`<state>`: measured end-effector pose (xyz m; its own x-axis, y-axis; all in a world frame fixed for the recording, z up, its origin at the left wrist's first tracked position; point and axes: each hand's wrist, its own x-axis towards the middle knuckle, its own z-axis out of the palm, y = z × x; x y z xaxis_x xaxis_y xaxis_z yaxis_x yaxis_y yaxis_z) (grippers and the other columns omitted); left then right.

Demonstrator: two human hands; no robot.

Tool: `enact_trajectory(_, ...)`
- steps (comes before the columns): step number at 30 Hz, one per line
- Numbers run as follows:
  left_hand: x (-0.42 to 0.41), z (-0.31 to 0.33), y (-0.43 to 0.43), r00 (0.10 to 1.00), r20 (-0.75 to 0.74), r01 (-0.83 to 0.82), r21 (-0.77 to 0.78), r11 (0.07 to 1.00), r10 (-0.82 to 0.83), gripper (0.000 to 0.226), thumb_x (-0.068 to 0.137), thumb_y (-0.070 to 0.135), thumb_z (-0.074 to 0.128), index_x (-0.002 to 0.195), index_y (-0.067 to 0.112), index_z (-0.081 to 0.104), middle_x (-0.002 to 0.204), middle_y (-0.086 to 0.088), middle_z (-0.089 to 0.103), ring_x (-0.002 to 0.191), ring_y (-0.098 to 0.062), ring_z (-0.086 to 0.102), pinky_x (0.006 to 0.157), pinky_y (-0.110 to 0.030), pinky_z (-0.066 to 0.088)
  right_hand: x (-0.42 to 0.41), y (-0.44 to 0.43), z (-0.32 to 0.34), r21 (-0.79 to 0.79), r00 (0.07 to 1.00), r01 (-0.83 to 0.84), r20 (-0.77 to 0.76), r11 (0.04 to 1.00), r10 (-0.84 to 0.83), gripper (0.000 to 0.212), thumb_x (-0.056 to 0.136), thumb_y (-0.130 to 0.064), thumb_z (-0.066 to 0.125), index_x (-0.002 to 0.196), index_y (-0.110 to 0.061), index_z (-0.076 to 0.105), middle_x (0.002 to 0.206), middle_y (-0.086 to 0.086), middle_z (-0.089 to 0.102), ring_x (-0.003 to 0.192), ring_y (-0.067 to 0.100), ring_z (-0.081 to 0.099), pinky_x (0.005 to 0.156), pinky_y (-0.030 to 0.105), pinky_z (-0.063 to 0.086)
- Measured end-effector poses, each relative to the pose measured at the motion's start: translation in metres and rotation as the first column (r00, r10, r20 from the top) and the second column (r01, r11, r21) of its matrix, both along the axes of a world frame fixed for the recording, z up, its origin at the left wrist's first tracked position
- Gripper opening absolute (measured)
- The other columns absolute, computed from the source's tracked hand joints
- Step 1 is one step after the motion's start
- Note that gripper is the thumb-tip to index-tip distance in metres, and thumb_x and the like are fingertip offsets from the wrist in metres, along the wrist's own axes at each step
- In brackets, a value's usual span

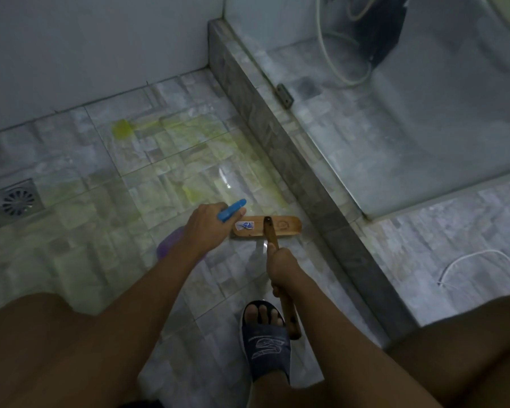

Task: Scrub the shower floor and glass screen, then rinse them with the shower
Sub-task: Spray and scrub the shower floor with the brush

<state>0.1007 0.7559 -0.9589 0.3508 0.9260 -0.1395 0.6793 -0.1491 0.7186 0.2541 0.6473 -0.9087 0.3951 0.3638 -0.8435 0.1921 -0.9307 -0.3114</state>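
Shower floor: grey-white marbled tiles, wet and glossy, covering the left and centre of the view. Yellow-green cleaning liquid was smeared across it from about 10 o'clock towards the centre, with one dense blot near the wall.

Glass screen: at 1 to 3 o'clock, cloudy, standing on the kerb; a pale hose showed through it.

Kerb: a raised grey tiled strip running diagonally from 12 o'clock down to 4 o'clock, carrying a small metal bracket.

Slipper: dark, printed strap, on a foot at 6 o'clock.

Scrubbing brush: wooden head flat on the tiles at centre, just beside the kerb, with a sticker on top; its wooden handle ran back towards 6 o'clock.

Floor drain: square metal grate at 9 o'clock.

Left hand: closed around a purple bottle with a blue nozzle, the nozzle pointing to 2 o'clock, just above the brush head's left end.

Right hand: fisted tight on the brush handle, midway along it.

White cord: curled on the tiles at 4 o'clock, beyond the kerb.
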Motion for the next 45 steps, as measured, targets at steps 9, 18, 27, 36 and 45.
enact_trajectory(9, 0.018, 0.003, 0.000, 0.999, 0.000, -0.035, -0.044, 0.998, 0.035, 0.054, 0.092, 0.059, 0.057, 0.058, 0.018, 0.048, 0.056, 0.000, 0.052, 0.052, -0.017, 0.052, 0.052, -0.030, 0.039, 0.007, 0.005, -0.007, 0.008, 0.999, -0.038, 0.008, 0.999, 0.038, 0.051, 0.107, -0.050, 0.027, 0.121, -0.007, 0.051, 0.094, 0.012, 0.058, 0.064, 0.021, 0.055, 0.045, 0.030, 0.046)
enact_trajectory(18, 0.010, 0.007, 0.012, 0.970, 0.117, -0.214, -0.018, 0.977, 0.214, 0.053, 0.091, 0.058, 0.059, 0.060, 0.015, 0.052, 0.054, -0.001, 0.052, 0.049, -0.018, 0.052, 0.049, -0.031, 0.042, 0.015, 0.006, -0.006, 0.013, 0.999, -0.040, -0.007, 0.999, 0.040, 0.053, 0.106, -0.050, 0.028, 0.125, -0.006, 0.050, 0.084, 0.010, 0.056, 0.057, 0.020, 0.054, 0.043, 0.028, 0.045)
enact_trajectory(27, -0.091, 0.010, 0.057, 0.845, 0.289, -0.521, 0.255, 0.815, 0.450, 0.046, 0.098, 0.047, 0.058, 0.070, 0.012, 0.048, 0.062, -0.009, 0.042, 0.055, -0.021, 0.039, 0.054, -0.031, 0.031, 0.037, 0.114, -0.010, 0.083, 0.926, -0.376, 0.071, 0.923, 0.370, 0.040, 0.109, -0.033, 0.031, 0.107, 0.001, 0.053, 0.080, 0.020, 0.058, 0.039, 0.025, 0.055, 0.030, 0.027, 0.042)
enact_trajectory(36, -0.104, 0.004, 0.066, 0.851, 0.301, -0.514, 0.316, 0.797, 0.429, 0.044, 0.100, 0.041, 0.058, 0.069, 0.011, 0.048, 0.060, -0.009, 0.041, 0.053, -0.019, 0.039, 0.052, -0.029, 0.029, 0.007, 0.220, 0.003, 0.089, 0.817, -0.575, 0.129, 0.814, 0.563, 0.010, 0.099, -0.006, 0.049, 0.095, -0.009, 0.058, 0.086, 0.020, 0.068, 0.055, 0.022, 0.058, 0.045, 0.031, 0.044)
enact_trajectory(45, -0.122, 0.005, 0.067, 0.748, 0.416, -0.634, 0.218, 0.742, 0.518, 0.045, 0.101, 0.041, 0.057, 0.069, 0.009, 0.049, 0.060, -0.011, 0.042, 0.053, -0.023, 0.040, 0.050, -0.034, 0.032, 0.009, 0.088, -0.007, -0.024, 0.872, -0.481, 0.094, 0.876, 0.481, 0.050, 0.106, -0.051, 0.027, 0.104, -0.008, 0.054, 0.092, 0.014, 0.061, 0.066, 0.027, 0.059, 0.048, 0.030, 0.050)
